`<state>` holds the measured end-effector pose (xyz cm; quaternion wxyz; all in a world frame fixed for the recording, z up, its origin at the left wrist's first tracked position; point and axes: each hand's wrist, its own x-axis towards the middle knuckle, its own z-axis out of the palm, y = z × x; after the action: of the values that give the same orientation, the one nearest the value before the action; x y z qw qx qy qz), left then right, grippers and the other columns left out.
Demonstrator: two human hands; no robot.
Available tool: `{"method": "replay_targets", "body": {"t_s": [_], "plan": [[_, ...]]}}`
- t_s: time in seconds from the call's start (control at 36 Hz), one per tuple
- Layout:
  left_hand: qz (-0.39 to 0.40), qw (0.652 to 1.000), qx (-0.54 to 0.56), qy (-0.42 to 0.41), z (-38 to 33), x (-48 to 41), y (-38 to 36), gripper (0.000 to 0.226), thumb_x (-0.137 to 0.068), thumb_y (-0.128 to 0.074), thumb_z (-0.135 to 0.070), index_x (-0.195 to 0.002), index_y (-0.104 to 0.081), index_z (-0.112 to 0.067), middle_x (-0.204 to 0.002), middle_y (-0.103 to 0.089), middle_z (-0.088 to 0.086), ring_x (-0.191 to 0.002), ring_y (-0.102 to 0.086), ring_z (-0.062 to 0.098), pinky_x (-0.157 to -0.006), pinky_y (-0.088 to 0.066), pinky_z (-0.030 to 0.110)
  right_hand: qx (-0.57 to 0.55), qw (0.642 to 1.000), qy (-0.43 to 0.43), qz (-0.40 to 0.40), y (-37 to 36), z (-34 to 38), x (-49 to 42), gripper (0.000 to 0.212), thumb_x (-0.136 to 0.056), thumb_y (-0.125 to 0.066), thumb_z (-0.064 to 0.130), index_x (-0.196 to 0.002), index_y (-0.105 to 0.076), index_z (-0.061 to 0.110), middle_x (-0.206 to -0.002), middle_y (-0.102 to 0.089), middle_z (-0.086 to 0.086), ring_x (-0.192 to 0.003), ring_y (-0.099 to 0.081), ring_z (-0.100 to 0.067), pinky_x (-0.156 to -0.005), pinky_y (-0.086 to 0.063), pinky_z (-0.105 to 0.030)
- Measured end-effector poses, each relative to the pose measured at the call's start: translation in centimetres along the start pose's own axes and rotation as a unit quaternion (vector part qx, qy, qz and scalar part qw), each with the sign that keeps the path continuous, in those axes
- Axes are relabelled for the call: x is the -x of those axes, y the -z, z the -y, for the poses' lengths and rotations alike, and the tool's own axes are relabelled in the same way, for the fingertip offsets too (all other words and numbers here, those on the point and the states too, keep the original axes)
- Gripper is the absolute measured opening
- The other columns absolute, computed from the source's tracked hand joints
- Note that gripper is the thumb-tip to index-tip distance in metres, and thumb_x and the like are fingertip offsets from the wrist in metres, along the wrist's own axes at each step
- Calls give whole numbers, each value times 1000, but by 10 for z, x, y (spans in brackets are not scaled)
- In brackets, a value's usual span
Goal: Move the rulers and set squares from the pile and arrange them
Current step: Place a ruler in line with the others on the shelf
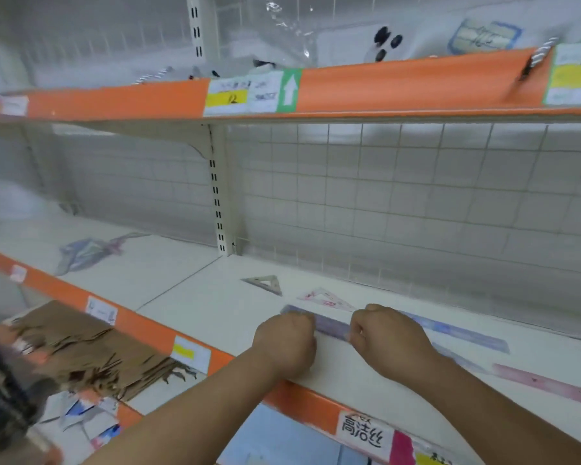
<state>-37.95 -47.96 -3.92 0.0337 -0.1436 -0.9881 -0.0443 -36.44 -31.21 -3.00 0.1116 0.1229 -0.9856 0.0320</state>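
Purple-blue ruler (332, 325) lies flat on the white shelf (215, 307), near the front edge, running diag. from back-left to front-right. Both hands are on it. L hand (284, 340) has its fingers curled tight down over the ruler's left part, w/ the back of the hand toward the camera. The fingertips are hidden, so how exactly they pinch it I cannot tell. R hand (383, 333) is curled the same way and grips the ruler a bit more to the right. A short piece of ruler shows btw. the two hands, and its left end sticks out past the L hand. Both forearms reach in over the orange price strip (141, 325) of the shelf.

Just behind the R hand lies a second blue ruler (467, 333), flat, approx. parallel to the first one. Further right, near the front edge, is a pink ruler (544, 384), also flat. Behind the hands are two set squares, apart from each other: a grey set square (264, 284) on the left and a pink set square (322, 298) to its right, close to the held ruler's far side.

The pile (84, 251) of bluish transparent pieces is on the next shelf section to the left, well apart from the hands; it is blurred, so single items cannot be told. Torn brown cardboard (91, 350) is at lower left. A wire grid panel (399, 203) stands behind the shelf
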Motion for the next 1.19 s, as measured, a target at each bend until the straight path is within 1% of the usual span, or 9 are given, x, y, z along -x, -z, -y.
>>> {"method": "replay_targets", "body": {"t_s": [0.11, 0.19, 0.39, 0.53, 0.75, 0.83, 0.97, 1.08, 1.19], "plan": [[-24, 999, -17, 13, 61, 23, 15, 31, -97, -41, -27, -124, -49, -14, -123, -55, 8, -114, -54, 26, -87, -44, 32, -33, 999, 23, -12, -2, 65, -22, 25, -96, -44, 35, -104, -62, 20, -110, -58, -1, -103, -57, -21, -75, -42, -29], [-27, 999, -23, 29, 107, 37, 26, 28, -97, -42, -26, -120, -51, -13, -119, -56, 9, -110, -55, 28, -82, -44, 31, -44, 998, 36, -20, -5, 112, -38, 27, -96, -43, 40, -100, -61, 20, -108, -57, 0, -103, -57, -20, -78, -46, -31], [-42, 997, -26, 53, 200, 69, 50, 29, -97, -44, -27, -120, -51, -12, -120, -55, 11, -112, -54, 30, -84, -43, 33, -58, 996, 55, -33, -14, 205, -69, 26, -95, -45, 40, -100, -62, 20, -107, -58, 0, -106, -56, -20, -83, -48, -33], [-40, 996, -9, 83, 258, 90, 56, 28, -96, -43, -25, -119, -52, -11, -118, -56, 11, -110, -55, 30, -83, -45, 36, -74, 995, 68, -15, -22, 263, -87, 26, -95, -44, 40, -100, -61, 21, -105, -56, 2, -104, -55, -20, -78, -44, -30], [-53, 992, 0, 114, 335, 100, 57, 27, -97, -41, -25, -117, -53, -12, -116, -58, 8, -105, -56, 27, -78, -46, 34, -75, 991, 110, -1, -36, 340, -125, 25, -95, -42, 35, -102, -60, 20, -107, -56, 1, -101, -54, -19, -77, -45, -31], [-54, 991, 4, 123, 362, 99, 57, 23, -98, -40, -24, -111, -53, -10, -108, -58, 9, -97, -56, 27, -71, -42, 32, -74, 989, 128, 2, -44, 362, -146, 25, -95, -42, 36, -101, -60, 19, -106, -56, 0, -99, -54, -19, -73, -42, -30], [-59, 987, -10, 147, 409, 92, 56, 20, -98, -39, -22, -104, -53, -10, -94, -54, 8, -84, -52, 25, -64, -38, 31, -77, 984, 158, 8, -56, 397, -188, 27, -97, -42, 38, -104, -60, 19, -107, -55, 0, -102, -54, -20, -75, -42, -30], [-53, 984, -5, 168, 448, 76, 60, 22, -98, -41, -25, -109, -53, -11, -106, -59, 8, -94, -56, 26, -71, -44, 34, -86, 981, 173, 8, -65, 425, -227, 27, -97, -42, 37, -103, -61, 19, -106, -56, 0, -100, -54, -19, -78, -44, -30], [-55, 981, -6, 186, 486, 49, 71, 28, -98, -41, -25, -121, -50, -13, -116, -56, 10, -104, -56, 28, -80, -47, 36, -93, 978, 188, 3, -70, 447, -271, 28, -97, -43, 40, -106, -60, 20, -110, -56, 1, -105, -54, -19, -81, -44, -31]]}}
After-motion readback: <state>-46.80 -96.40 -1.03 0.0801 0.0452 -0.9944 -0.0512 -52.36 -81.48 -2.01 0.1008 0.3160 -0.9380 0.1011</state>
